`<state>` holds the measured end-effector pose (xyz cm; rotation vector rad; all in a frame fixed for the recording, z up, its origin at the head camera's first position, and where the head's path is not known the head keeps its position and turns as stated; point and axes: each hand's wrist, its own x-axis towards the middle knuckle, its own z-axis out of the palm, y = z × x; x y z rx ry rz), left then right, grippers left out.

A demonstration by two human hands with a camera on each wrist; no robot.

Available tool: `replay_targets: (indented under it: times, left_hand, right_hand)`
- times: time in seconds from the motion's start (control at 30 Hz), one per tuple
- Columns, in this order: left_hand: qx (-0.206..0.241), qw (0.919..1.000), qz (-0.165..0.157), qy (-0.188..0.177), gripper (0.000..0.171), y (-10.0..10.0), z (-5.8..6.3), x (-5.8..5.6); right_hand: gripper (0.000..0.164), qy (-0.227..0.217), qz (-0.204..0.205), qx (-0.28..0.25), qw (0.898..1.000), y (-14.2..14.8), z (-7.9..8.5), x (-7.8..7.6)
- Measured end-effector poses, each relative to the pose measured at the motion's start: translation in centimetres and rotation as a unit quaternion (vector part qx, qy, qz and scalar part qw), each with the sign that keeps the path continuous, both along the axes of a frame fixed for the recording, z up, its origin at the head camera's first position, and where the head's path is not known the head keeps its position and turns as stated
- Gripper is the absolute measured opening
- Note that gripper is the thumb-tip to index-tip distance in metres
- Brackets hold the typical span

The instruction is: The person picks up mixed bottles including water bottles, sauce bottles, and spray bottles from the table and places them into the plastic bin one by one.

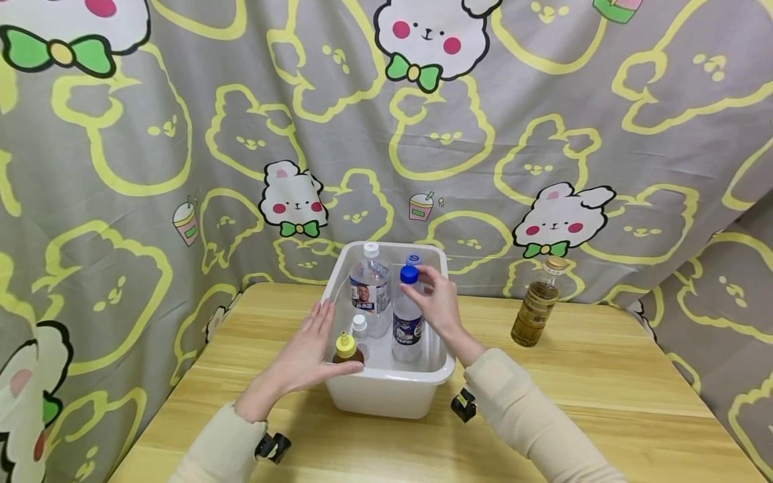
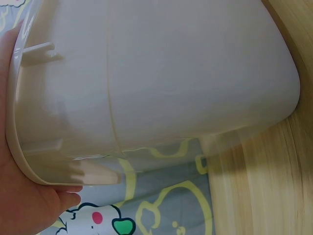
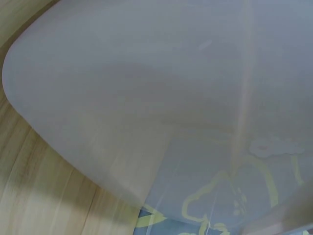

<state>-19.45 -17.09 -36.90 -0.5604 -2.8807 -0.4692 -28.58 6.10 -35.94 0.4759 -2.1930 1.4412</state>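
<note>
A white plastic basin [image 1: 386, 392] stands on the table with several bottles in it. My right hand [image 1: 439, 302] reaches over its right rim and pinches the blue cap of a clear plastic bottle [image 1: 406, 335] with a dark blue label. The bottle is upright inside the basin. My left hand [image 1: 304, 352] rests on the basin's left rim, fingers straight, thumb over the front corner beside a yellow-capped squeeze bottle [image 1: 346, 347]. In the left wrist view, the left hand [image 2: 24, 196] lies along the rim. The right wrist view is filled mostly by the basin's outer wall [image 3: 146, 88].
Also in the basin are a large clear bottle [image 1: 370, 288] with a white cap, a small white-capped bottle [image 1: 359, 327] and another blue-capped bottle [image 1: 413, 259] behind. On the wooden table [image 1: 604, 389], to the right, stands a bottle of yellowish liquid [image 1: 536, 308]. A patterned curtain [image 1: 362, 134] hangs behind.
</note>
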Motion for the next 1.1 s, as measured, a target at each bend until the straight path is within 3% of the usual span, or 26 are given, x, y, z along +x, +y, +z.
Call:
replay_targets:
  times: [0.57,1.1]
  left_hand:
    - [-0.002,1.0000,-0.002,0.007,0.112,0.08,0.09,-0.03]
    - [0.002,1.0000,-0.002,0.004,0.111,0.04,-0.04,0.08]
  right_hand:
    - [0.036,-0.011,-0.007,0.023,1.000,-0.03,0.03,-0.33]
    - [0.039,-0.021,-0.003,0.009,1.000,0.01,0.00,-0.10]
